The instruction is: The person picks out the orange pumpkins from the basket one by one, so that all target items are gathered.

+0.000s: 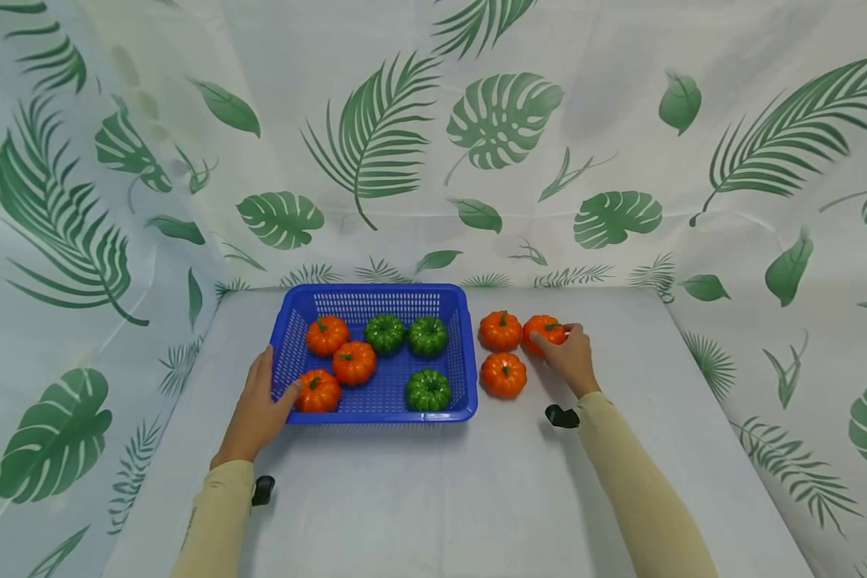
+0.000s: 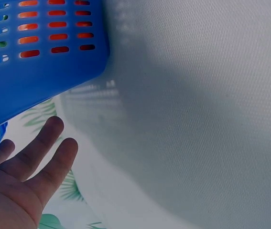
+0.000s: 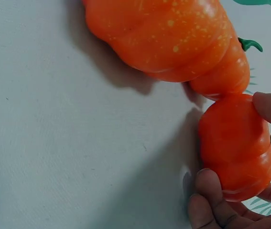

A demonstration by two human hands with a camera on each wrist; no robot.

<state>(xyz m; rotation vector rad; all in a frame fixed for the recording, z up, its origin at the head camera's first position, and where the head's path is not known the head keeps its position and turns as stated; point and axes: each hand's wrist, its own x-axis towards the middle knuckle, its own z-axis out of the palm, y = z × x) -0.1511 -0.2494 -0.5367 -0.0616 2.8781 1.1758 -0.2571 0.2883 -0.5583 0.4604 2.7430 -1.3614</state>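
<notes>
A small, round, shiny orange pumpkin (image 1: 540, 326) with a green stem sits in the right hand (image 1: 571, 357), outside the basket. The thumb is on one side and the fingers are on the other, only as wide apart as the pumpkin. I cannot tell if its bottom touches the flat white table (image 1: 405, 498).

Just left of this grip is a second orange pumpkin (image 1: 501, 331), so close that the two seem to touch. A third orange pumpkin (image 1: 503, 375) lies left of the grip too, a bit nearer the person.

Farther left is a blue plastic basket (image 1: 383, 417), a box shape with lots of little holes. It has six pumpkins in it. Three orange ones (image 1: 354, 363) are in the part near the left hand (image 1: 256, 409). Three shiny green ones (image 1: 429, 391) are in the part nearer the right hand.

The left hand is at the basket's left side, by the near corner. Its thumb is over the rim, and its other fingers are loose, almost straight and spread apart.
</notes>
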